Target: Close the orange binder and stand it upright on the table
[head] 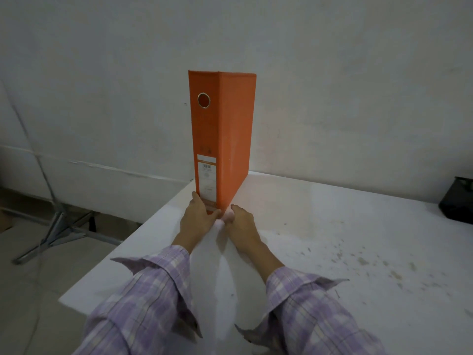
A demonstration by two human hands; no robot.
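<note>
The orange binder (222,139) stands upright and closed on the white table (320,226), near the table's far left corner, its spine with a metal ring hole and a white label facing me. My left hand (197,219) presses against the bottom left of the spine, thumb across its lower edge. My right hand (242,224) touches the bottom right corner of the binder, fingers curled against the cover's base. Both hands frame the binder's foot, and their purple plaid sleeves reach in from below.
A white wall stands just behind the table. A black object (458,201) sits at the table's far right edge. A metal stand's legs (58,229) rest on the floor to the left. Brown specks mark the table's right side.
</note>
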